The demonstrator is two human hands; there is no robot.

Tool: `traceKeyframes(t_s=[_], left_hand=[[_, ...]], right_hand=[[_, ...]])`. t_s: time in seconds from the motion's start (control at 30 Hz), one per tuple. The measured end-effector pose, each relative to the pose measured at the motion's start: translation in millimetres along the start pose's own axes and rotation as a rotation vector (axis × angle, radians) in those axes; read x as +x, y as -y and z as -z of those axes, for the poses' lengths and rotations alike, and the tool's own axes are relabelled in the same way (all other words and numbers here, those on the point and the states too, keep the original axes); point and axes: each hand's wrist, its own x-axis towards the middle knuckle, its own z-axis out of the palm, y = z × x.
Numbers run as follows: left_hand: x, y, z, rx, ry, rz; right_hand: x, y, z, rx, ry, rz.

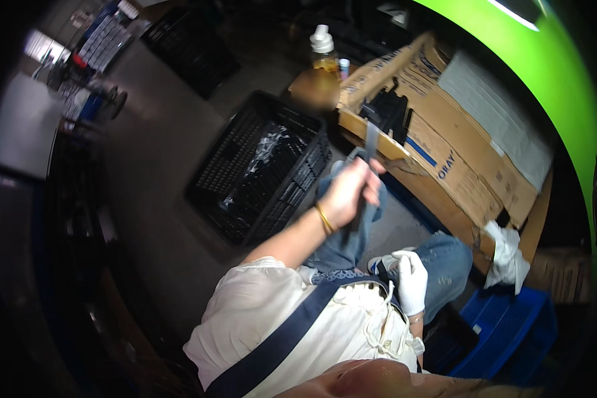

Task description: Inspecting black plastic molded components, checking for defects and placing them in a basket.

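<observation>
My bare left hand (353, 191), a yellow bangle on its wrist, is closed round a long thin dark strip-like piece (371, 140). Its upper end looks flat and grey, and motion blurs it; the exact kind does not show. That end reaches the near edge of an opened cardboard box (454, 142), close to several black plastic parts (388, 109) lying on it. My right hand (411, 280), in a white glove, rests by my lap near the right thigh. Its fingers are curled in, and whatever they may hold is hidden.
Left of my knees, a black mesh crate (202, 192) on the floor holds dark parts and shiny clear film. A white-capped bottle (322, 50) stands beyond the box. White crumpled cloth or paper (506, 255) hangs at its right corner, above a blue crate (511, 331).
</observation>
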Motion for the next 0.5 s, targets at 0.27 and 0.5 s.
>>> traceKeyframes(t_s=[0.27,0.5], left_hand=[[53.3,-76.1,365.3,0.264,-0.945,0.065],[80.1,19.0,471.6,0.376,-0.996,0.319]], right_hand=[[33.0,-8.6,-15.7,-0.179,0.045,-0.055],[43.9,-17.3,-27.0,-0.308,-0.028,-0.169]])
